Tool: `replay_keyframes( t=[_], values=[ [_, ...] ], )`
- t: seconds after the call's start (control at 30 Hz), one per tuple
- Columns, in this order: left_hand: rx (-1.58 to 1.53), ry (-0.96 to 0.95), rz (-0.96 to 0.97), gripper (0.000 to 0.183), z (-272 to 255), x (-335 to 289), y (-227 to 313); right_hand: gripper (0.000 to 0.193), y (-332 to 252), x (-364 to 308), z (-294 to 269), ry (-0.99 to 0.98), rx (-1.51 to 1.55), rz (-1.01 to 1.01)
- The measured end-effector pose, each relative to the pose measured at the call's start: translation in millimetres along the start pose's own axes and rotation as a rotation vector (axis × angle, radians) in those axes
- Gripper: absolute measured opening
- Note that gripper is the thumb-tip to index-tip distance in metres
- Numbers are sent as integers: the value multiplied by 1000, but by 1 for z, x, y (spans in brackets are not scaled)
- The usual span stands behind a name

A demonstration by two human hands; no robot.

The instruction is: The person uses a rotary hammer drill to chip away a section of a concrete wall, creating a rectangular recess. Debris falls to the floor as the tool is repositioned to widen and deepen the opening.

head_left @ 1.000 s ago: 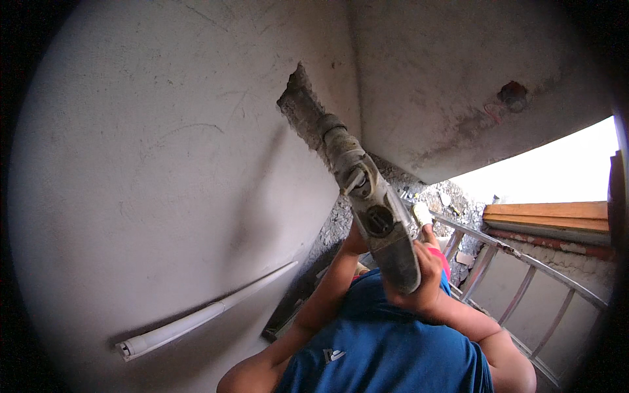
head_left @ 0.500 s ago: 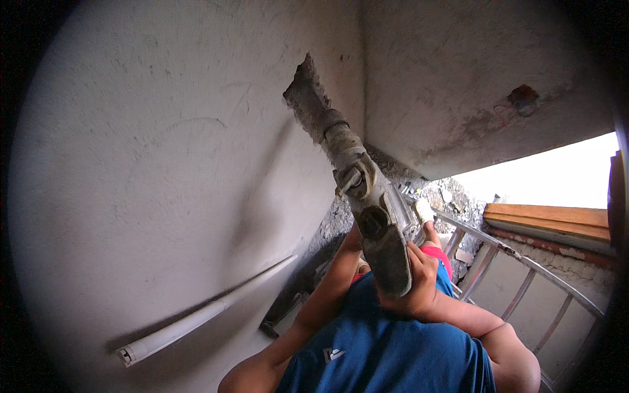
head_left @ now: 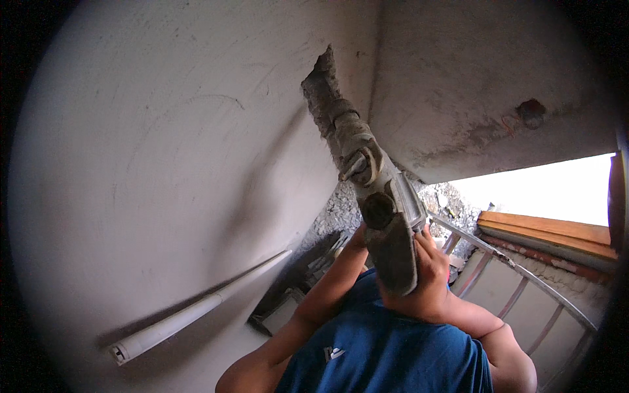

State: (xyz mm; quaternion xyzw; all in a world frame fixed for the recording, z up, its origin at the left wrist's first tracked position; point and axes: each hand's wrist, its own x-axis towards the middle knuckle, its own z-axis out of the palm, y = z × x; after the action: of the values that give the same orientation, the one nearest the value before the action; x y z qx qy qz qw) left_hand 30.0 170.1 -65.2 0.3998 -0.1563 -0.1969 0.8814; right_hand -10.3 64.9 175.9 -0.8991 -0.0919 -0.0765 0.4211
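Observation:
A dusty grey demolition hammer (head_left: 391, 259) slants up and away from my chest, its front end inside a rough, broken-out gouge (head_left: 321, 92) in the plastered wall. Around its rear handle, on the right side, my right hand (head_left: 426, 272) is closed. My left hand (head_left: 360, 237) reaches to the left side of the tool body, and its fingers are hidden behind the tool. The tip of the bit cannot be made out in the gouge.
A long white tube (head_left: 200, 319) runs along the left wall (head_left: 151, 164). To the right lean metal ladder rails (head_left: 544, 278) below a wooden sill (head_left: 547, 228) at a bright opening. Rubble (head_left: 341, 209) covers the floor in the corner. The right wall has a dark hole (head_left: 531, 112).
The hammer and gouge now appear slightly further right in the view, and the ladder slightly lower. My right hand keeps its grip. A foot seen beyond the tool earlier is now hidden.

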Motion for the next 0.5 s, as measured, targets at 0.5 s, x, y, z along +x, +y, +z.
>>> replay_keyframes(
  t=[0.5],
  values=[
    [8,-6,351,42,62,81,26,32,-51,60,-56,-75,-5,73]
  ],
)
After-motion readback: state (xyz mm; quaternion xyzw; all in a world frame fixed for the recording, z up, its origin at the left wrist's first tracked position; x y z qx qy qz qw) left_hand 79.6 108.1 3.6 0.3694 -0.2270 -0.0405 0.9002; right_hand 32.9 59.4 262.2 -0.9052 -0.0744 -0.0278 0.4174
